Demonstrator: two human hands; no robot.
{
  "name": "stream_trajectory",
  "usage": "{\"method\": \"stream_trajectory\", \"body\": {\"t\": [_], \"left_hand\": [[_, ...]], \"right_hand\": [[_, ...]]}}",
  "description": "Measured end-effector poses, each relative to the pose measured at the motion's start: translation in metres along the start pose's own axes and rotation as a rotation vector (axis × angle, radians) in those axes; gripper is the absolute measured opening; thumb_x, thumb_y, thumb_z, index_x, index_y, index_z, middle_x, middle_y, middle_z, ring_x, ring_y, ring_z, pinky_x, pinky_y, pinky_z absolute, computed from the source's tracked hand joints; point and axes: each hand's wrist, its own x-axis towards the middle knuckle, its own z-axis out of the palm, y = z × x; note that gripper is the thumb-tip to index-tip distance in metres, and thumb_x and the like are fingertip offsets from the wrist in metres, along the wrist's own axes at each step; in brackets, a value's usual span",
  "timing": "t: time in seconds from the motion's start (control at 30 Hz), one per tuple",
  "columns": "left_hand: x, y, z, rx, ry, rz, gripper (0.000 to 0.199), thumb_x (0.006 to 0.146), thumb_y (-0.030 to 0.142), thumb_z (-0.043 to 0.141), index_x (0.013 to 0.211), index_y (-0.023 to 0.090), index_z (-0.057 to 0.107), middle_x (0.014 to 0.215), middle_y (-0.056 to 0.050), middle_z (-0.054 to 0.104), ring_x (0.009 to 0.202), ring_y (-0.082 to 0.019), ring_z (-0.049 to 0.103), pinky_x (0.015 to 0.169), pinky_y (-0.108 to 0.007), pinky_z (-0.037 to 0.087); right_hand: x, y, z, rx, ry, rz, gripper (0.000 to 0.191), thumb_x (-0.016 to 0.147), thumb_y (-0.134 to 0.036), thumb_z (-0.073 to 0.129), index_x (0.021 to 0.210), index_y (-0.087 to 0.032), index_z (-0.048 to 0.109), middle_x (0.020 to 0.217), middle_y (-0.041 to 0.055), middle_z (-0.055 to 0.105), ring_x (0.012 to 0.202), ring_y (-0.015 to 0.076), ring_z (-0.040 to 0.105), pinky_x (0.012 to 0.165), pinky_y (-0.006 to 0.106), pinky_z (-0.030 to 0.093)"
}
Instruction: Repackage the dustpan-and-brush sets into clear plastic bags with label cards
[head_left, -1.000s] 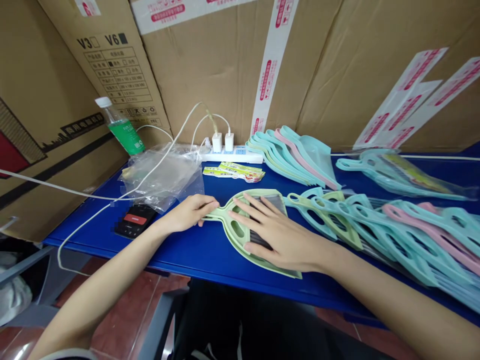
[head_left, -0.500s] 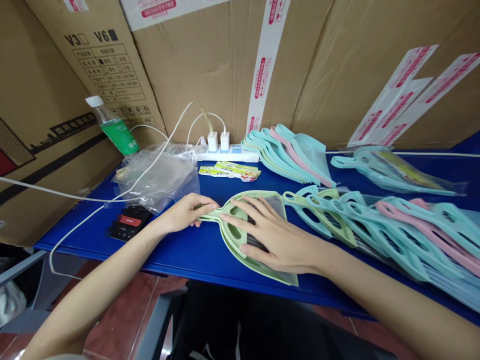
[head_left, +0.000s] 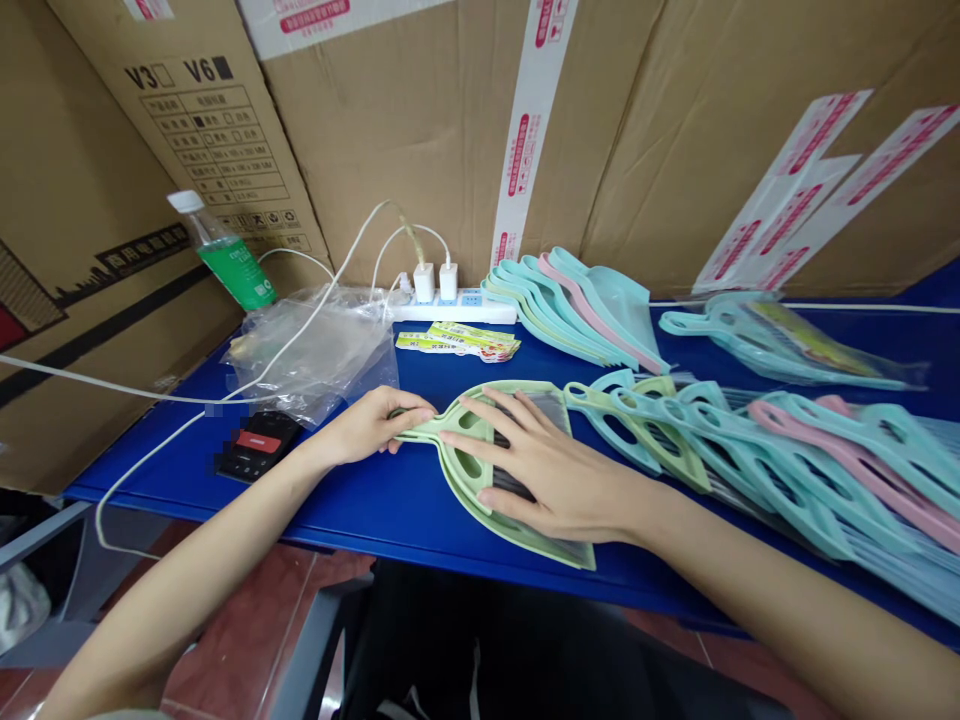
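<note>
A light green dustpan [head_left: 466,490] lies on the blue table with a green brush [head_left: 471,422] nested on top of it. My left hand [head_left: 373,427] is closed round their handles, which point left. My right hand [head_left: 536,470] rests on the brush with its fingers spread over the head and dark bristles. To the right of my right hand lies a row of brushes [head_left: 739,440] in turquoise, green and pink. Stacked dustpans [head_left: 574,300] in the same colours stand behind.
Clear plastic bags [head_left: 315,350], a black and red device [head_left: 259,445] and a green-labelled bottle [head_left: 234,268] are at the left. Printed cards [head_left: 457,342] lie before a white power strip [head_left: 487,307] with cables. A bagged turquoise set [head_left: 780,340] lies back right. Cardboard [head_left: 435,130] walls the rear.
</note>
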Motion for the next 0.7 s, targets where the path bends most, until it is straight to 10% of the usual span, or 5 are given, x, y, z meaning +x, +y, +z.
{"method": "stream_trajectory", "body": {"t": [0.7], "left_hand": [[0.0004,-0.004,0.0006,-0.005,0.014,-0.017,0.036,0.084,0.045,0.056,0.095,0.013,0.07,0.059,0.003,0.054,0.044,-0.006,0.043,0.04,-0.016,0.039]], "right_hand": [[-0.0003,-0.0013,-0.0005,-0.042,0.029,-0.005,0.056,0.096,-0.043,0.046,0.148,-0.025,0.043,0.154,0.0172,0.036,0.142,0.0416,0.025,0.106,0.067,0.03]]}}
